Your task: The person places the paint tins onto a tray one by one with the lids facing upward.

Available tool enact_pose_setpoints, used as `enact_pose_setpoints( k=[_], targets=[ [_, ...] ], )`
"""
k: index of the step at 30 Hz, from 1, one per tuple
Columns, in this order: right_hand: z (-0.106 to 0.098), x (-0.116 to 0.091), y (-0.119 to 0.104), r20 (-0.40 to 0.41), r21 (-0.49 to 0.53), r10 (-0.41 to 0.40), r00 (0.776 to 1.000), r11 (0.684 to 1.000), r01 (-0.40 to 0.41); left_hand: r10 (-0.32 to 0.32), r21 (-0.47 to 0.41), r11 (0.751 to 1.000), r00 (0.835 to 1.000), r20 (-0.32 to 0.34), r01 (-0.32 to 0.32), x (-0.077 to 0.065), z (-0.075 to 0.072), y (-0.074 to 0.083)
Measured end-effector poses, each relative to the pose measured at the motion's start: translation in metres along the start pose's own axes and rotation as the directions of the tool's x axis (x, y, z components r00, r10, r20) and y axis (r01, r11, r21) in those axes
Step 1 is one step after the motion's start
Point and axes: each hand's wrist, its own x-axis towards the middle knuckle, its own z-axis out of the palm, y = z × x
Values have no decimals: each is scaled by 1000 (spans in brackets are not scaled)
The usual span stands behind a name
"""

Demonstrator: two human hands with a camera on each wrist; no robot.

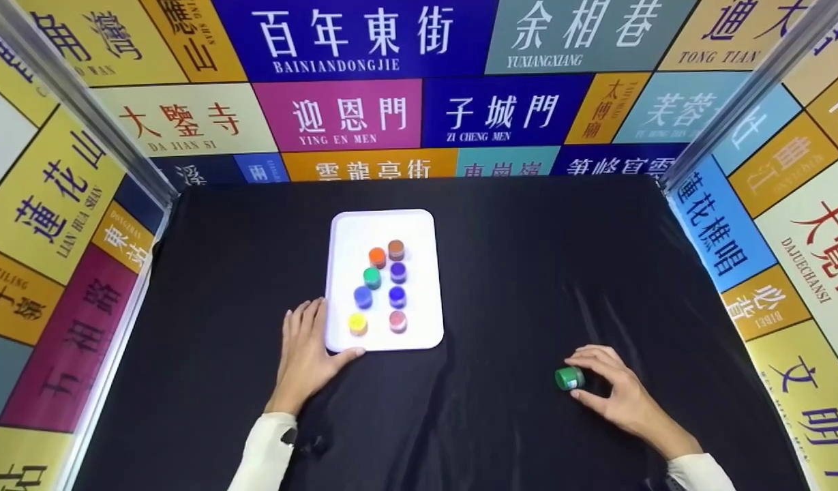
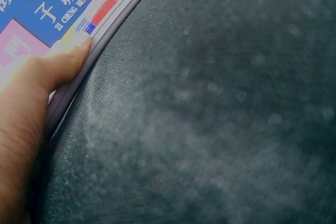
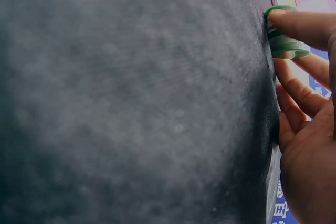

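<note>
A small green-lidded paint jar (image 1: 569,378) lies tipped toward the left, with my right hand (image 1: 620,392) pinching it between thumb and fingers. In the right wrist view the thumb presses one end of the green jar (image 3: 286,45). My left hand (image 1: 309,348) rests at the near left corner of a white tray (image 1: 419,232). Its fingers lie along the left side and its thumb on the front rim. On the tray stand several small paint jars, among them yellow (image 1: 357,324), pink (image 1: 397,322), green (image 1: 371,277), orange (image 1: 377,257) and brown (image 1: 396,249).
Black cloth (image 1: 500,273) covers the table, with creases on the right side. Panels with colourful street-name signs (image 1: 337,112) stand at the back and both sides. Metal posts (image 1: 725,102) rise at the back corners.
</note>
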Motion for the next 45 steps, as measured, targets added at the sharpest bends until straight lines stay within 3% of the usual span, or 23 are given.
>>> enact_pose_setpoints(
  k=[3, 15, 27, 36, 45],
  targets=[
    [0, 1, 0, -23, -30, -30, 999, 999, 29, -1, 1, 1000, 1000, -1, 1, 0, 0, 0],
    [-1, 20, -6, -31, -68, 20, 999, 997, -22, 9, -11, 1000, 1000, -3, -9, 0, 1, 0],
    [18, 52, -4, -11, -48, -57, 998, 997, 57, -4, 3, 1000, 1000, 11, 4, 0, 1, -1],
    [25, 74, -6, 1, -50, -57, 998, 997, 57, -5, -10, 1000, 1000, 16, 5, 2, -1, 0],
    [33, 108, -10, 23, -67, -74, 997, 995, 75, -12, -10, 1000, 1000, 11, 12, 1, 0, -1]
  ],
)
